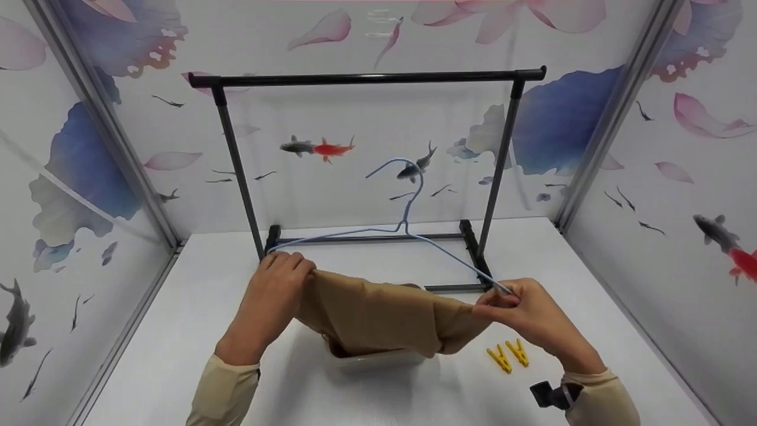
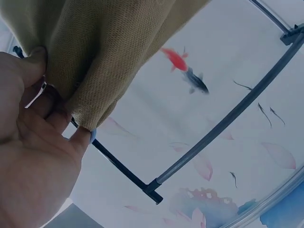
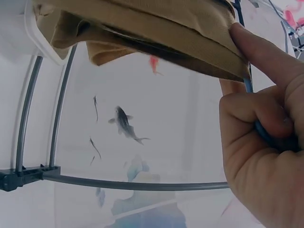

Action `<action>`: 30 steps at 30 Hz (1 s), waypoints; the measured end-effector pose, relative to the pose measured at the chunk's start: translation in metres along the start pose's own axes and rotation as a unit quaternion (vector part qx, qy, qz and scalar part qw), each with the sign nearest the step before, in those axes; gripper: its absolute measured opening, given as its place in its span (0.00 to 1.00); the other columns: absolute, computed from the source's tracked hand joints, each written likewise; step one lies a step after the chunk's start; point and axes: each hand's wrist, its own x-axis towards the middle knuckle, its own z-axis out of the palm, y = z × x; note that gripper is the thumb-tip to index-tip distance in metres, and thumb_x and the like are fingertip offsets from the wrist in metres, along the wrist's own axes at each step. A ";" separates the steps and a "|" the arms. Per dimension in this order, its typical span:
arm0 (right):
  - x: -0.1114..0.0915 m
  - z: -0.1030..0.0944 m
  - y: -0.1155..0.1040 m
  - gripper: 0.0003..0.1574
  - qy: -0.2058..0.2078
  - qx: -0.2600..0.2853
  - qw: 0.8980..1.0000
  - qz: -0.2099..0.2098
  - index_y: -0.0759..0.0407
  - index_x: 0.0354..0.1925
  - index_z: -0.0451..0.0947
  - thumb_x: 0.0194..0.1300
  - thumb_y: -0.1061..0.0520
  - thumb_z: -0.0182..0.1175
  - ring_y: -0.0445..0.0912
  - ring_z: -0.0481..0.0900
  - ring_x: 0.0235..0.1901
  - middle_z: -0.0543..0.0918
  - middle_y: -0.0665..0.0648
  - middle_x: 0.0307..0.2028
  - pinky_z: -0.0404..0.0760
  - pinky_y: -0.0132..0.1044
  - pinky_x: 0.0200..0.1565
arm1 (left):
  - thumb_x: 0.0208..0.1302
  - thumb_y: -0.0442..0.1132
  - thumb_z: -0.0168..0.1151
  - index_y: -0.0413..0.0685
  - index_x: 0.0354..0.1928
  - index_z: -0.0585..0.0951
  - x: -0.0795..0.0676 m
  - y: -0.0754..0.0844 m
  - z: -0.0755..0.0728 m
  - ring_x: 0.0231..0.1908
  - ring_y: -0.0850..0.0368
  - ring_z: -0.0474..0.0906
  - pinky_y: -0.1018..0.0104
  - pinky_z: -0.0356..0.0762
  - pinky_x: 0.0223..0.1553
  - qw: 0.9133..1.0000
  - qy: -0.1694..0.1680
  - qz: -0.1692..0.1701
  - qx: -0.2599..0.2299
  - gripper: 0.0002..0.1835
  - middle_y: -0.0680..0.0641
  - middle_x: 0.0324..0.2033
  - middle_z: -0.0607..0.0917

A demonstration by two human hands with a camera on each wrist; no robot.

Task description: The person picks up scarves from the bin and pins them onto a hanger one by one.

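A brown cloth is stretched between both hands, its folds hanging over a light-coloured tub. Behind it rises a blue hanger, hook upward, its arms slanting down to the two hands. At the cloth's upper left corner, my left hand grips the fabric together with the hanger's left end. My right hand holds the other corner; its curled fingers wrap the blue hanger end while the thumb presses the cloth. In the left wrist view, gathered fabric covers most of the hanger's end.
A black clothes rack stands behind the hands, its base on the white table. Two yellow clothes pegs lie right of the tub, near the right wrist. Printed panels enclose the back and both sides.
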 end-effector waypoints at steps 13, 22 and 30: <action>0.010 0.025 -0.010 0.36 0.098 0.160 0.981 -0.056 0.65 0.16 0.58 0.80 0.51 0.54 0.39 0.56 0.19 0.60 0.49 0.21 0.58 0.27 0.22 | 0.67 0.40 0.66 0.50 0.46 0.87 0.002 0.057 0.007 0.53 0.51 0.81 0.36 0.68 0.65 0.992 0.008 -0.011 -0.126 0.08 0.52 0.44 0.88; 0.014 0.041 -0.017 0.37 0.074 0.173 0.981 -0.049 0.64 0.15 0.58 0.78 0.48 0.57 0.41 0.59 0.22 0.60 0.50 0.22 0.67 0.29 0.29 | 0.71 0.42 0.65 0.59 0.47 0.90 0.041 0.142 0.019 0.49 0.61 0.82 0.48 0.75 0.61 0.986 -0.055 0.022 -0.157 0.08 0.60 0.42 0.90; 0.017 0.044 -0.022 0.36 0.052 0.166 0.983 -0.064 0.66 0.17 0.62 0.79 0.48 0.55 0.41 0.62 0.19 0.63 0.50 0.21 0.61 0.28 0.22 | 0.75 0.47 0.60 0.55 0.45 0.89 0.054 0.155 0.019 0.49 0.59 0.82 0.49 0.75 0.58 0.985 0.005 0.006 -0.171 0.10 0.57 0.42 0.90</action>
